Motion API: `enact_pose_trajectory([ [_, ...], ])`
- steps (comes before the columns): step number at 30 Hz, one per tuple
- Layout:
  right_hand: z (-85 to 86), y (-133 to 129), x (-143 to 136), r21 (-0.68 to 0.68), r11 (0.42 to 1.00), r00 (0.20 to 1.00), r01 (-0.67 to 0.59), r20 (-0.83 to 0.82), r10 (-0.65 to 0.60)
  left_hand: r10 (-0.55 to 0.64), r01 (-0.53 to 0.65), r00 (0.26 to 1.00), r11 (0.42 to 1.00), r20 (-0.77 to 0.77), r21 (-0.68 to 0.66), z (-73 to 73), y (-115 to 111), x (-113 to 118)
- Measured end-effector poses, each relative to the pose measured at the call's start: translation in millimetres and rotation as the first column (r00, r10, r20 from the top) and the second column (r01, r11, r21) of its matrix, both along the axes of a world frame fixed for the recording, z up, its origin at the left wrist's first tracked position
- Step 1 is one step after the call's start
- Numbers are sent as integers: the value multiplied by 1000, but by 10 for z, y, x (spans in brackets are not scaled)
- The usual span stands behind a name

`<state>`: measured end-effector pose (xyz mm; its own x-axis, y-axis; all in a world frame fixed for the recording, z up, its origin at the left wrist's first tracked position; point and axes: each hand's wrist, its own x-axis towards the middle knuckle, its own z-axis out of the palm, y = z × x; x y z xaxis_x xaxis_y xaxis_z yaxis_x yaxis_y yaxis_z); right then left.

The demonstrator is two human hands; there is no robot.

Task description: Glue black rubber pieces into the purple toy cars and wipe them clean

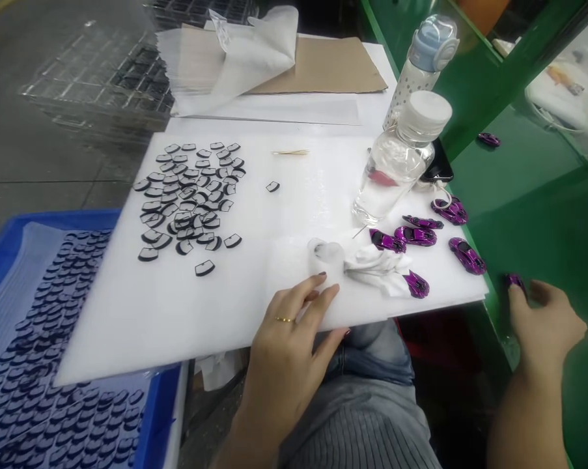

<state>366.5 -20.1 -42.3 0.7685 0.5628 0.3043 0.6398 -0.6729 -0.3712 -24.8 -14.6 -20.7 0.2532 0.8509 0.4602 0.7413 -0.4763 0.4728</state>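
Note:
My left hand, with a gold ring, rests at the front edge of the white board. Its fingers are apart and hold nothing, the fingertips beside a small translucent cup. At the far right, over the green surface, my right hand has its thumb and fingers around a small purple car. More purple cars lie at the board's right end, near a crumpled white cloth. Many small black-rimmed clear pieces are scattered on the board's left half.
A clear water bottle and a dotted bottle stand at the back right, beside a dark phone. Thin sticks lie mid-board. Cardboard is at the back. A blue tray of dark pieces sits lower left.

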Motion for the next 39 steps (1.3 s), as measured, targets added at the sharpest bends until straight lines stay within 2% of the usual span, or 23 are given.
enact_pose_trajectory([
  [2,-52,113,-115,46,981,982,-189,2,189,-1,1,1000,1000,7,6,-1,2,2],
  [5,-71,288,-405,111,884,890,-455,24,455,10,-10,1000,1000,14,1,-10,-3,9],
  [8,20,347,-762,207,852,877,-481,134,462,10,-10,1000,1000,6,-10,-8,-12,17],
  [9,74,340,-914,231,810,842,-539,153,517,13,-13,1000,1000,6,-13,-1,-14,18],
  [10,133,329,-1082,241,735,773,-634,158,614,14,-14,1000,1000,10,-18,7,-17,16],
  [11,192,319,-1262,237,587,627,-774,150,765,8,-7,1000,1000,17,-26,17,-19,13],
  [12,247,317,-1443,220,379,411,-899,124,903,-6,7,999,999,33,-33,28,-22,9],
  [13,295,324,-1615,209,167,191,-963,97,977,-23,25,998,999,59,-29,36,-26,4],
  [14,333,341,-1768,202,-7,8,-979,77,997,-38,40,995,999,91,-16,43,-32,2],
  [15,363,366,-1897,214,-113,-102,-970,60,993,-44,44,992,999,121,3,46,-43,2],
  [16,386,398,-1998,248,-133,-124,-959,54,991,-33,29,989,999,146,27,46,-58,7],
  [17,406,435,-2075,299,-81,-68,-951,52,996,4,-12,987,999,162,49,44,-78,14],
  [20,468,564,-2218,465,200,230,-863,7,973,140,-152,980,985,138,79,38,-150,35],
  [21,492,607,-2254,479,236,256,-845,-25,966,148,-158,983,984,112,80,41,-168,29],
  [22,519,644,-2288,467,226,219,-855,-69,973,127,-132,988,989,83,66,48,-178,12],
  [24,575,686,-2346,461,124,37,-879,-194,980,11,-11,999,1000,40,-12,76,-166,-53],
  [25,605,684,-2366,506,84,-54,-858,-251,966,-49,52,998,997,36,-64,93,-143,-96],
  [26,637,667,-2377,589,73,-122,-805,-285,951,-99,104,994,989,45,-109,109,-111,-138],
  [28,703,597,-2372,791,120,-207,-599,-298,932,-160,172,983,975,94,-137,130,-32,-198],
  [30,755,526,-2343,910,174,-321,-376,-304,897,-162,183,971,977,176,-113,132,47,-205],
  [34,730,516,-2296,951,244,-672,-187,-306,674,-63,95,947,992,315,-87,110,145,-110],
  [36,651,559,-2293,950,300,-756,-90,-261,600,-33,62,945,995,326,-80,98,158,-68],
  [39,530,596,-2291,918,396,-810,16,-221,544,-22,50,942,996,335,-76,85,155,-47],
])
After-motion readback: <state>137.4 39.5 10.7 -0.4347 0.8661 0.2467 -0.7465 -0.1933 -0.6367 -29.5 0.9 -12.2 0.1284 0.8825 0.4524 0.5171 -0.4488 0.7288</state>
